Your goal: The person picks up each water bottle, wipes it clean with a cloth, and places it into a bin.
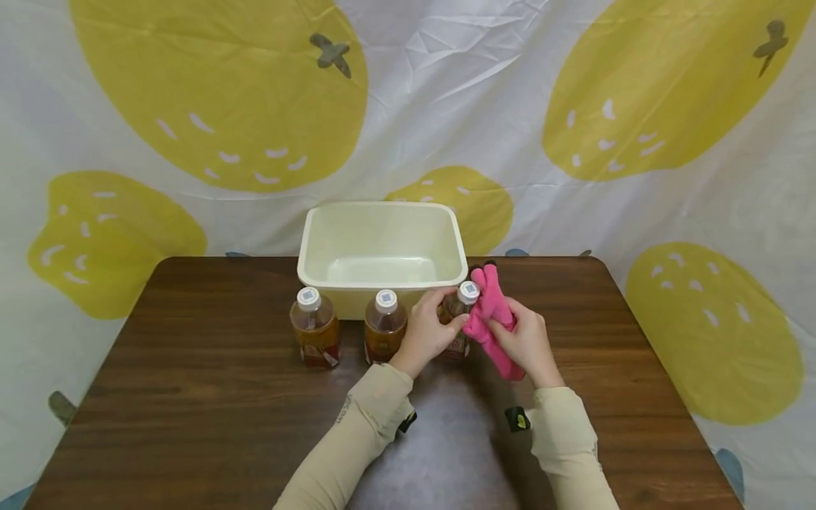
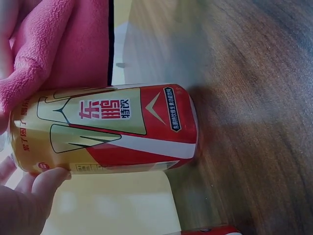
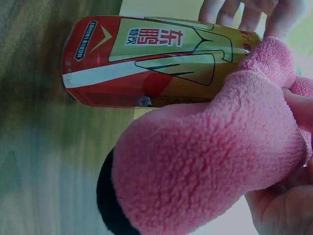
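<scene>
My left hand (image 1: pixel 427 329) holds the rightmost bottle (image 2: pixel 112 129) around its upper part, fingers at the far side. The bottle stands upright on the table, with a white cap and a gold and red label. My right hand (image 1: pixel 525 343) grips a fuzzy pink cloth (image 3: pixel 195 161) with black edging. Bunched between the fingers, the cloth lies against the bottle's right side, and its lower end hangs down. The left thumb meets the cloth near the bottle's shoulder. Two similar bottles stand to the left, one middle bottle (image 1: pixel 384 326) and one outer bottle (image 1: pixel 315 329).
Behind the bottles sits a cream rectangular bin (image 1: pixel 338 294) with nothing visible inside. All stand on a dark brown wooden table (image 1: pixel 210 404). A white curtain (image 1: pixel 459 92) with yellow fruit prints hangs along the table's back edge.
</scene>
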A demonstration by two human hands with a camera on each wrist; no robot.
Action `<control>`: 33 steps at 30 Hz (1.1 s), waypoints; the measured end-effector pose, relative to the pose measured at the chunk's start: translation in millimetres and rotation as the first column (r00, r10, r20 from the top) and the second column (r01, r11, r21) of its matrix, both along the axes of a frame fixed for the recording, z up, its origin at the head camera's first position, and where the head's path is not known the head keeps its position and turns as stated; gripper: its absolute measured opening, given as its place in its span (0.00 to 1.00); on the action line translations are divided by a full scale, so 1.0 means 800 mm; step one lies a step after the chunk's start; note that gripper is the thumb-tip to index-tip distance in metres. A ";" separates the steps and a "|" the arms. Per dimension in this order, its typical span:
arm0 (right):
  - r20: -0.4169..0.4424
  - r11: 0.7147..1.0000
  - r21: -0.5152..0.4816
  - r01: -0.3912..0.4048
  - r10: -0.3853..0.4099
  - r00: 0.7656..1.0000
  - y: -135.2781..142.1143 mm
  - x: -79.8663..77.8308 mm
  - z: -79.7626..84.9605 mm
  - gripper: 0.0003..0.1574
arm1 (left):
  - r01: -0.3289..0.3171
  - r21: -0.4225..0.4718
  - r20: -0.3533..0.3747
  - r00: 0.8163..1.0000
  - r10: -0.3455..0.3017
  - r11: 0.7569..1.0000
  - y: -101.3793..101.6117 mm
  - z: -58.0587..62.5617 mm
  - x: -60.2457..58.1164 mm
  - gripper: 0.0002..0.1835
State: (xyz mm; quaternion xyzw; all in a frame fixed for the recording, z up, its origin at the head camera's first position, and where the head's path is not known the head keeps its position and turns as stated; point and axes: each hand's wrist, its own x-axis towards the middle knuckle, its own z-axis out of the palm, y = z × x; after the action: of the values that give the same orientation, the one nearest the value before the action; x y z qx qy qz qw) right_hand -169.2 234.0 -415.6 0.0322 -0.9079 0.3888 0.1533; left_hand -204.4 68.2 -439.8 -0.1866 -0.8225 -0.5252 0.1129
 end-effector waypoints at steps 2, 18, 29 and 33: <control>0.017 1.000 -0.018 0.005 -0.004 1.000 0.000 0.000 -0.001 0.13 | 0.001 0.005 -0.003 1.000 -0.001 1.000 0.000 -0.001 0.000 0.23; 0.009 0.991 -0.117 0.057 -0.056 0.998 0.002 0.006 -0.054 0.14 | -0.018 0.002 -0.001 1.000 0.018 1.000 0.004 0.000 0.002 0.22; 0.026 0.994 -0.045 0.095 -0.094 0.995 -0.003 0.010 -0.117 0.10 | -0.022 0.006 0.048 0.999 0.021 1.000 0.004 0.001 0.003 0.22; 0.052 0.996 -0.047 0.077 -0.075 0.996 -0.002 0.012 -0.114 0.09 | -0.019 0.003 0.036 0.999 0.019 1.000 0.004 0.000 0.003 0.22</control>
State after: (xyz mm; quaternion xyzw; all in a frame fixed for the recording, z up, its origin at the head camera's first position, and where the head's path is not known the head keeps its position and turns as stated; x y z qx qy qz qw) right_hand -159.7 232.4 -506.9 -0.0158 -0.9022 0.4056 0.1460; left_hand -202.3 71.3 -440.2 -0.1690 -0.8254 -0.5287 0.1032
